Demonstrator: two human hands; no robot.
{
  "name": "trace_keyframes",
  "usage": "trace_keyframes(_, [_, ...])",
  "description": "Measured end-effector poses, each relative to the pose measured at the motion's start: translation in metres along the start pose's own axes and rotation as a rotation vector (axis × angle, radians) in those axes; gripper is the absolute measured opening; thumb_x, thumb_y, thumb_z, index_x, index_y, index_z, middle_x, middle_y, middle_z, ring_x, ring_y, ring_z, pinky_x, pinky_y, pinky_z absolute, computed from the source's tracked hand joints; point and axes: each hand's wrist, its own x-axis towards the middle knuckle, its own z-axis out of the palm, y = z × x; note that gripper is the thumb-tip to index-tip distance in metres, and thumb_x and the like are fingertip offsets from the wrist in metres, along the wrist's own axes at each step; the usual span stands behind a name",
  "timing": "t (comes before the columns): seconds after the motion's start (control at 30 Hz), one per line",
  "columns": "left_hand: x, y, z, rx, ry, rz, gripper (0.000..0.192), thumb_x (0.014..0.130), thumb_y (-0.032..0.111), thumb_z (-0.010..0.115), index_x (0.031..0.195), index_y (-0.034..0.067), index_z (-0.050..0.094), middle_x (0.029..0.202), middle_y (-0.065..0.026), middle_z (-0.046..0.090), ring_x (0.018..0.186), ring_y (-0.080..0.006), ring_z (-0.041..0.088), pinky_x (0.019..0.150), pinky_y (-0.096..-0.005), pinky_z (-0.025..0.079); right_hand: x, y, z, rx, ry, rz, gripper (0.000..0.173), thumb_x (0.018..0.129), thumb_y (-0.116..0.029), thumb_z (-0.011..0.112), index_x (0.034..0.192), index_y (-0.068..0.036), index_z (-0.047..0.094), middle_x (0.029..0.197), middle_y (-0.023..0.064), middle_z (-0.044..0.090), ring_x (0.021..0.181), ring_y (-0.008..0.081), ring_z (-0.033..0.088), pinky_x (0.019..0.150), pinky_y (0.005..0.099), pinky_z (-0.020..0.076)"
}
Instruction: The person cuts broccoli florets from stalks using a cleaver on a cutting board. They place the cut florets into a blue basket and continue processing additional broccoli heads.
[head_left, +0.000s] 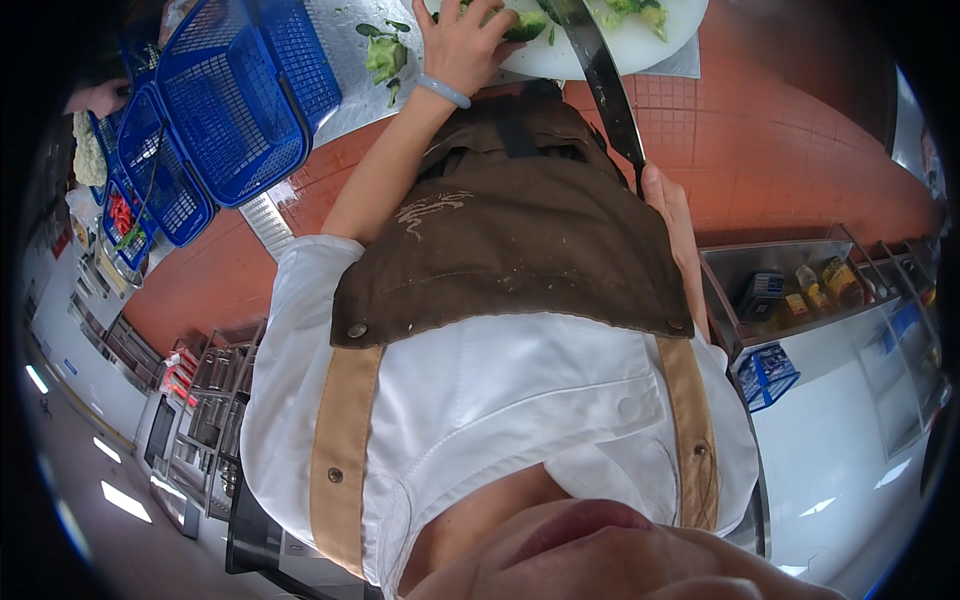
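My left hand (469, 41), with a pale bangle at the wrist, grips a piece of broccoli (527, 27) on a round white cutting board (547, 64). Part of that piece is hidden under the fingers. My right hand (667, 195) is closed around the handle of a large kitchen knife (600, 75). Its dark, wet-looking blade slants up over the board's edge, right of the broccoli; the tip runs out of the picture. Cut broccoli florets (637, 11) lie on the board beyond the blade. A broccoli stalk (385, 58) with leaves rests left of my left hand.
The board sits on a steel worktable (349, 112). Blue plastic baskets (225, 105) stand at the left, one with red vegetable pieces (120, 215). Cauliflower (88, 154) and another person's hand (105, 97) are beyond. A steel counter (795, 300) with bottles is at the right.
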Motion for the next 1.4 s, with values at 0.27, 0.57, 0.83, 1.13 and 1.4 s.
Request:
trace_keyframes(0.27, [-0.010,0.005,0.021,-0.747,-0.284,-0.668,0.032,0.091,0.035,0.066,0.101,0.004,0.066,0.096,-0.0110,0.071,0.097,-0.0351,0.064,0.086,-0.0449,0.049,-0.011,0.003,-0.003,0.076,-0.013,0.006,0.060,0.111,-0.049,0.036,0.138,-0.001,0.059,0.072,-0.0007,0.048,0.069,0.0095,0.044,0.064,0.0272,0.0388])
trace_keyframes(0.57, [-0.030,0.004,0.061,-0.540,-0.330,-0.683,0.055,0.107,0.048,0.043,0.087,0.000,0.063,0.066,-0.0106,0.072,0.068,-0.0309,0.071,0.067,-0.0421,0.056,0.001,0.024,0.001,0.067,-0.085,-0.001,0.061,0.109,-0.052,0.038,0.139,-0.004,0.059,0.070,-0.0004,0.046,0.068,0.0101,0.044,0.064,0.0292,0.0392])
trace_keyframes(0.83, [-0.032,0.009,0.058,-0.519,-0.325,-0.646,0.049,0.108,0.044,0.045,0.088,0.001,0.059,0.064,-0.0085,0.072,0.058,-0.0266,0.071,0.061,-0.0399,0.057,0.015,0.026,0.006,0.040,-0.112,0.010,0.059,0.110,-0.051,0.036,0.131,-0.003,0.063,0.069,0.0034,0.045,0.067,0.0139,0.044,0.063,0.0324,0.0393])
trace_keyframes(1.13, [-0.033,0.007,0.059,-0.400,-0.252,-0.538,0.040,0.105,0.037,0.054,0.089,0.000,0.059,0.075,-0.0251,0.068,0.074,-0.0469,0.066,0.066,-0.0546,0.051,0.037,0.021,0.032,-0.416,0.075,-0.184,0.047,0.108,-0.046,0.042,0.117,-0.007,0.067,0.083,0.0254,0.068,0.080,0.0458,0.067,0.071,0.0519,0.0516])
trace_keyframes(1.4, [-0.028,0.008,0.046,-0.480,-0.262,-0.649,0.044,0.100,0.041,0.063,0.103,-0.002,0.062,0.075,-0.0206,0.071,0.071,-0.0413,0.070,0.065,-0.0473,0.054,0.043,0.021,0.027,-0.232,0.052,-0.231,0.045,0.108,-0.040,0.044,0.129,-0.006,0.065,0.072,0.0219,0.066,0.070,0.0412,0.068,0.066,0.0505,0.0512])
